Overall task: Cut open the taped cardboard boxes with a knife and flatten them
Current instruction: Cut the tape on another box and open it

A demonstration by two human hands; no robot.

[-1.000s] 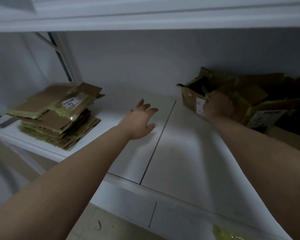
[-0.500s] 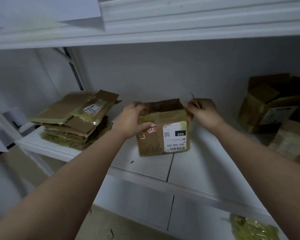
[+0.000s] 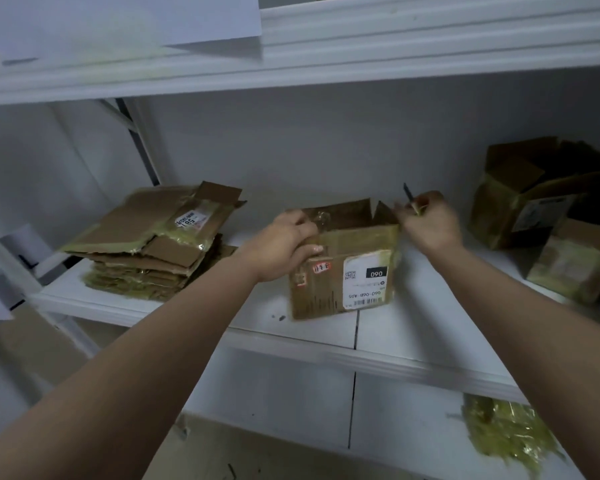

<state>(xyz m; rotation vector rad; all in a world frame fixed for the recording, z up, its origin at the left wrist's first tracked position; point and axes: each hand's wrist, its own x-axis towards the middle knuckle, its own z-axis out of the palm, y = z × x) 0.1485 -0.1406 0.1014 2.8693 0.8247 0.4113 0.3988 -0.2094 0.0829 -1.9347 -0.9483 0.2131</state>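
The box (image 3: 343, 268) stands upright on the white shelf (image 3: 413, 344), open top up, its labelled face turned toward the camera with the print on the white label (image 3: 364, 284) reading upside down; its long side runs left to right along the shelf. The top flaps stand up at the back. The left hand (image 3: 284, 247) is on the box's upper left corner, fingers curled over the near edge and thumb against the front, gripping the cardboard. The right hand (image 3: 430, 223) is at the upper right corner, fingers closed round a knife (image 3: 409, 199), whose dark thin blade pokes up and slightly to the left above the knuckles; whether this hand also touches the flap, I cannot tell. So the box sits right between the two hands, the left one clamped on it, the right one just beside its far right corner.

Off to the left on the same shelf lies a pile of flattened cardboard (image 3: 149, 247), tape-covered, a white label on top, well apart from the box. To the right, near the edge of view, stands a cluster of other boxes (image 3: 541, 209), not flattened, some with open tops. Below the shelf at lower right is a wad of yellowish tape scraps (image 3: 506, 431)
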